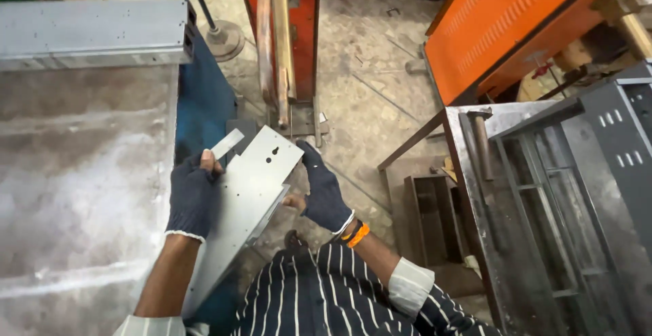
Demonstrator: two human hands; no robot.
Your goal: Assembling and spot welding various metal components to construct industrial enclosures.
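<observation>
- Concrete floor (367,85) lies below, with an orange machine (502,30) beyond the panel and a steel table (75,193) just left of it.
- Both gloved hands hold a bent grey panel (251,193) upright over the floor.
- Left hand (191,197) is clenched on the panel's left edge, thumb by its small tab.
- Right hand (324,190) grasps the panel's right edge, fingers curled behind.
- Metal frame (564,193) stands well right of the panel, a hammer (481,139) on its near side.
</observation>
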